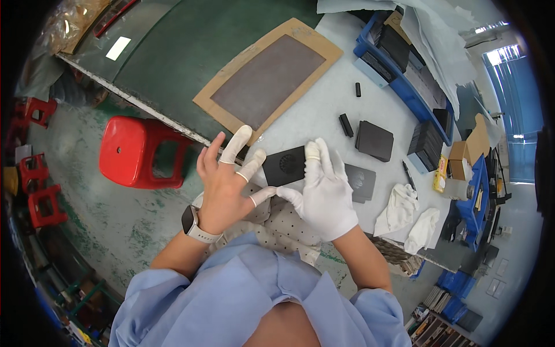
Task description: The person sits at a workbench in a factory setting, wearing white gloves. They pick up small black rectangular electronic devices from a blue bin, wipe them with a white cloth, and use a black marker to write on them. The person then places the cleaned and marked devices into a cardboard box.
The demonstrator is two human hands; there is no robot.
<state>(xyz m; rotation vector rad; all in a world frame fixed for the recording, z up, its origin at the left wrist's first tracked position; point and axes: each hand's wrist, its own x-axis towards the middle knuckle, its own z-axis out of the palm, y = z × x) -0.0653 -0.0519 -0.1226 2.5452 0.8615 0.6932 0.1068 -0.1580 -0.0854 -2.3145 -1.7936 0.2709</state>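
A flat black rectangular plate [285, 166] with a round dotted pattern lies in front of me at the near edge of the table. My right hand [327, 194], in a white glove, grips the plate's right side with its fingers pressed together. Spread fingers show on my left hand [226, 176], which has white finger cots on its thumb and two fingers. Its index fingertip is beside the plate's left edge; whether it touches cannot be made out. Partly behind my right hand lies a grey plate [362, 184] with a faint round mark.
A grey sheet [267, 75] framed in brown board lies farther off. To the right are stacked dark plates [374, 140], a black block [346, 125], a pen [409, 175] and white cloth gloves [398, 207]. A blue crate [362, 41] stands beyond. A red stool [124, 151] is at left.
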